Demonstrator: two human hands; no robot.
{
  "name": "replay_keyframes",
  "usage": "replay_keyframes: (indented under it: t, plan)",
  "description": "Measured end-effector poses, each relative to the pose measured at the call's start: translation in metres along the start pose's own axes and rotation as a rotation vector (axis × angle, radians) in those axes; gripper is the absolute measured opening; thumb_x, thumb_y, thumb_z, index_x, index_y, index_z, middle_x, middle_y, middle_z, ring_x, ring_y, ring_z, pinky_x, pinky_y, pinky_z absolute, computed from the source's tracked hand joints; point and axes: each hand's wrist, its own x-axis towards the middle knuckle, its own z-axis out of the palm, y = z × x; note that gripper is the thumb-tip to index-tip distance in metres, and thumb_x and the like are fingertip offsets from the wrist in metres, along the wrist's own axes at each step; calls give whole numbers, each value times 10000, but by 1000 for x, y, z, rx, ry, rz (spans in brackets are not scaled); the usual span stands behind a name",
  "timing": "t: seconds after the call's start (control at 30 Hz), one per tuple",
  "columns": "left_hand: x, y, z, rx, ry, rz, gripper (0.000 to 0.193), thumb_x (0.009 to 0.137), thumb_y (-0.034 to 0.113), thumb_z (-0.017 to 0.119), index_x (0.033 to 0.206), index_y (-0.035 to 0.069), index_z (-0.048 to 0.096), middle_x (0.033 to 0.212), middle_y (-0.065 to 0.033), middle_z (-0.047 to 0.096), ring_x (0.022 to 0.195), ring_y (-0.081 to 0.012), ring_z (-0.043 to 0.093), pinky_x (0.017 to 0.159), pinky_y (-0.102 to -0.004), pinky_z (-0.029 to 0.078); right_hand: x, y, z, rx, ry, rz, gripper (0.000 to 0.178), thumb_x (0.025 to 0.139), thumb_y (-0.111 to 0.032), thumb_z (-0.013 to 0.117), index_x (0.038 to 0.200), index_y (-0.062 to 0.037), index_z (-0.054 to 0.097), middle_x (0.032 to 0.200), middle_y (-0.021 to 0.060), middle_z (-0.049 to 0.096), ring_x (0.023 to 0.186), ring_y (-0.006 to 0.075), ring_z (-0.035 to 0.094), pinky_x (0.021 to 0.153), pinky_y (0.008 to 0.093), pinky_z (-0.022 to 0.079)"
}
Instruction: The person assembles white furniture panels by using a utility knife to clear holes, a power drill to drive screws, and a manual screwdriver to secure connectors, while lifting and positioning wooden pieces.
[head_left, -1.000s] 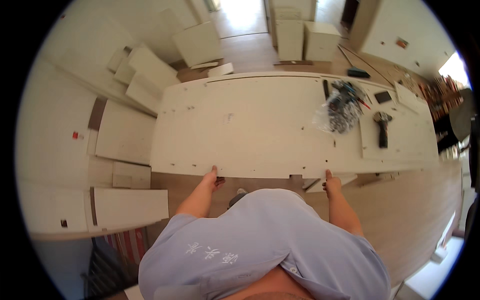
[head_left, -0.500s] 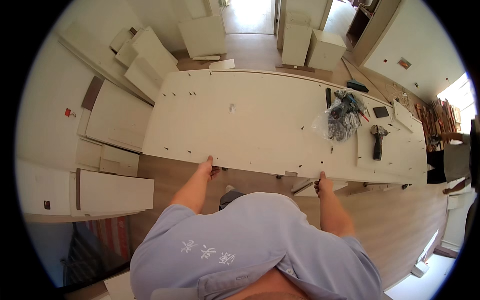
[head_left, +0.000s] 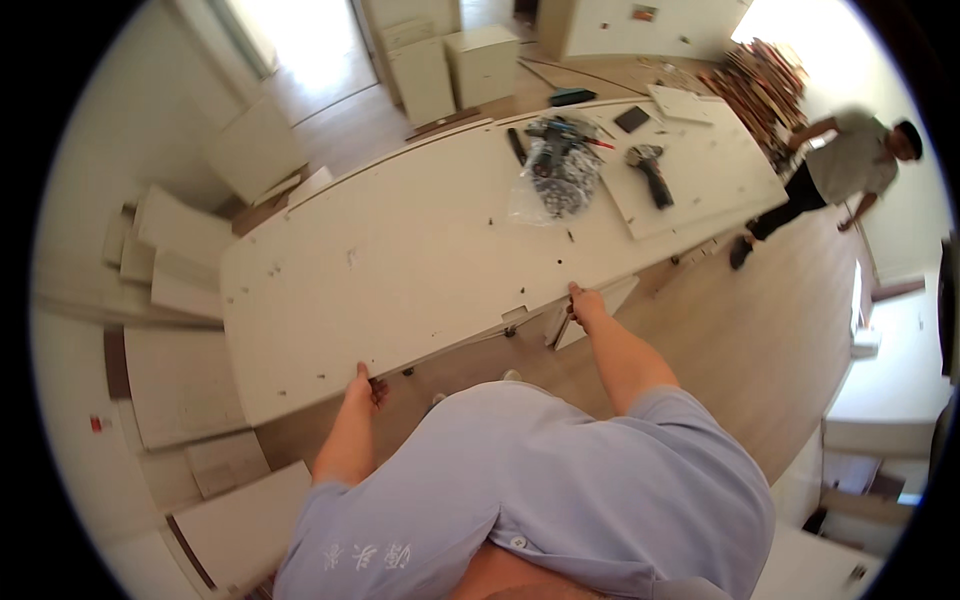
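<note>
A long white board (head_left: 420, 230) lies in front of me, with small dark fittings standing on its face. Along its near edge, my left hand (head_left: 371, 386) grips the board toward the left end, thumb on top and fingers curled underneath. Further right, my right hand (head_left: 584, 304) holds the same edge in the same way, beside a small notch. On the board's right half rest a clear plastic bag (head_left: 565, 180) of hardware with tools on it, a cordless drill (head_left: 654, 178), a small black box (head_left: 631, 119) and a smaller white panel (head_left: 632, 205).
A person (head_left: 850, 165) in a grey top stands past the board's right end, near a pile of wood strips (head_left: 755, 95). White cabinets (head_left: 483, 65) and a broom (head_left: 572, 97) are beyond the far edge. More panels (head_left: 180, 385) lean at the left.
My view has swung right, so the board now slants up to the right and the person shows more fully. Both hands keep their hold on the near edge.
</note>
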Motion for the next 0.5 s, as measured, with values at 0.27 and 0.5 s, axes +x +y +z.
replay_keyframes:
  t: [0.27,0.5]
  plan:
    - [-12,-9,-15,56,-81,66,527,1031,600,525,1035,76,578,856,-102,703,745,-261,679,635,-409,536,-90,119,9,-514,-211,93,452,1021,-465,560,997,-34,694,807,111,741,613,237,672,493,433,525]
    - [-35,21,-25,538,-205,210,630,1046,585,500,1049,-40,575,973,-186,694,843,-315,694,785,-460,600,-196,253,8,-607,-102,132,490,962,-481,631,1015,-9,751,911,162,768,771,321,733,738,440,582]
